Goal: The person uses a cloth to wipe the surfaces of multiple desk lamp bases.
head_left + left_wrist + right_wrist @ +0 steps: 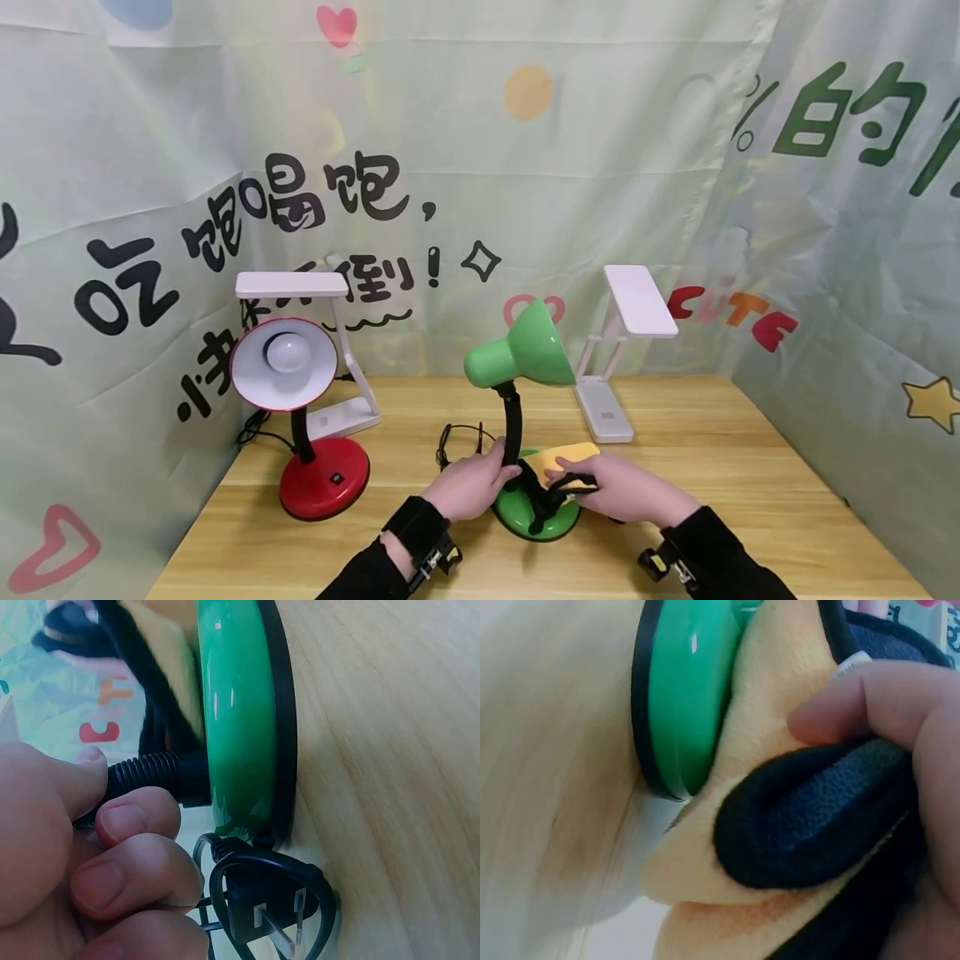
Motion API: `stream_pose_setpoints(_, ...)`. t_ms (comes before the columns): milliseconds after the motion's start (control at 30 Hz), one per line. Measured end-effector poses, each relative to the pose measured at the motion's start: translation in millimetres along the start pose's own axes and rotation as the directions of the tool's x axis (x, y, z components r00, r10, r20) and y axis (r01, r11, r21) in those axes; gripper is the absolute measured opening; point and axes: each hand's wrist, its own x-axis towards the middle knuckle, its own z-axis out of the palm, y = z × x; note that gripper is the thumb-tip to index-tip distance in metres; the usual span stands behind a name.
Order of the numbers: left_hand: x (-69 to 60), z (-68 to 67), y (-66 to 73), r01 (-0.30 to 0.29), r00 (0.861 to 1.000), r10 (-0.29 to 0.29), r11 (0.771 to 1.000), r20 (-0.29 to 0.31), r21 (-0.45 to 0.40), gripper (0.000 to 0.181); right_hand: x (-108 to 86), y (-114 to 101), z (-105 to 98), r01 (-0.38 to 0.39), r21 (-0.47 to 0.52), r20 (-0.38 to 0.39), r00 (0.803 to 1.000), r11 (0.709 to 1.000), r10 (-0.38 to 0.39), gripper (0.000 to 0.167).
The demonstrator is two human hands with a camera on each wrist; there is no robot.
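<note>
A green desk lamp with a black flexible neck stands in the middle of the table. My left hand curls round the lower neck, just above the round green base. In my right hand is a yellow cloth with black edging, pinched between thumb and fingers. The cloth lies against the base, and a black strip of it hangs over the base's top. Beside the base, in the left wrist view, is the lamp's coiled cord with its black plug.
To the left stands a red lamp with its white-lined shade facing forward. Behind it is a white folding lamp. Another white lamp stands behind my right hand. A printed cloth backdrop surrounds the wooden table.
</note>
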Motion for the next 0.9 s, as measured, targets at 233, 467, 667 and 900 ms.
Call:
stream_pose_setpoints(233,4.0,6.6,-6.1,-0.018,1.000,0.018,1.000,-0.006,-0.015,0.073,-14.5,-18.1,6.8,0.134,-0.030,0.061,0.989,0.991,-0.132,0.039)
stream_pose_setpoints(467,6.4,7.3,-9.1,-0.017,1.000,0.018,0.999,0.012,-0.032,0.074,-6.8,-48.5,24.6,0.237,-0.077,0.126,0.966,0.969,-0.226,0.042)
stream_pose_setpoints(667,7.5,6.7,-10.0,-0.021,1.000,0.021,0.999,0.011,-0.047,0.074,9.3,-65.8,46.3,0.243,-0.199,0.073,0.970,0.949,-0.233,0.046)
stream_pose_setpoints(900,7.7,9.6,-12.4,-0.031,0.999,0.032,0.998,0.018,-0.053,0.074,1.6,-47.9,39.0,0.265,0.037,0.093,0.959,0.963,-0.268,0.025)
